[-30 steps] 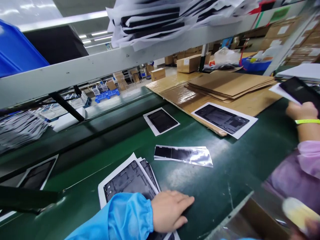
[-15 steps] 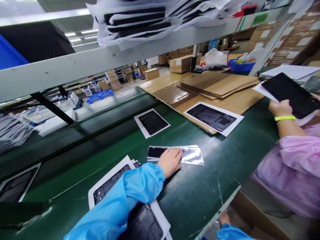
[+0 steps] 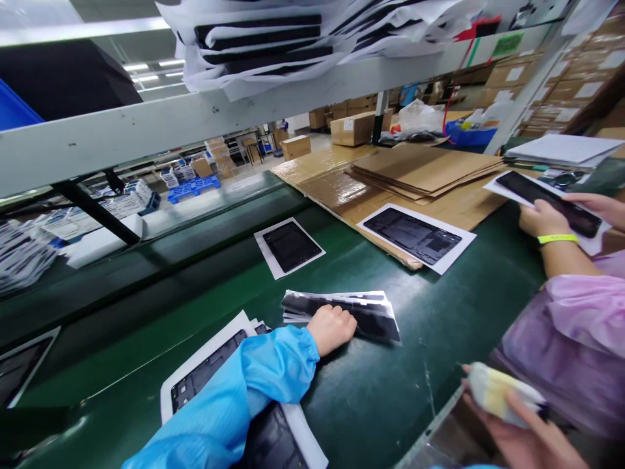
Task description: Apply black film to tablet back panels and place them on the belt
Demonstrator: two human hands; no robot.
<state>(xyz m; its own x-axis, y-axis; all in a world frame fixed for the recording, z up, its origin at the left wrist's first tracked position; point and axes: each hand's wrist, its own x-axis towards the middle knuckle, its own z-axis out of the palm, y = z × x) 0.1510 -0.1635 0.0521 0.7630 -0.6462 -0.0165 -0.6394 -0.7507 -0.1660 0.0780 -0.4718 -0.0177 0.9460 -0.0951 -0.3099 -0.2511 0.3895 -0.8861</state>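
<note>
My left hand (image 3: 332,327), in a blue sleeve, lies with curled fingers on a fanned stack of dark glossy film strips (image 3: 374,314) on the green belt (image 3: 390,404). My forearm crosses a pile of black panels on white sheets (image 3: 205,371) near the front edge. At the bottom right my right hand (image 3: 530,444) holds a pale yellow-white pad (image 3: 498,391) above the belt's edge.
A black panel on a white sheet (image 3: 289,247) lies mid-belt, another (image 3: 415,236) on flattened cardboard (image 3: 430,166). A co-worker in a pink sleeve holds a black panel (image 3: 547,195) at the right. A grey shelf beam (image 3: 146,130) runs overhead. One more panel (image 3: 19,365) sits at the left edge.
My left hand moved from the panel pile forward onto the film strips and curled on them, fanning the stack. My right hand with the pad came back into view. The co-worker lowered the black panel.
</note>
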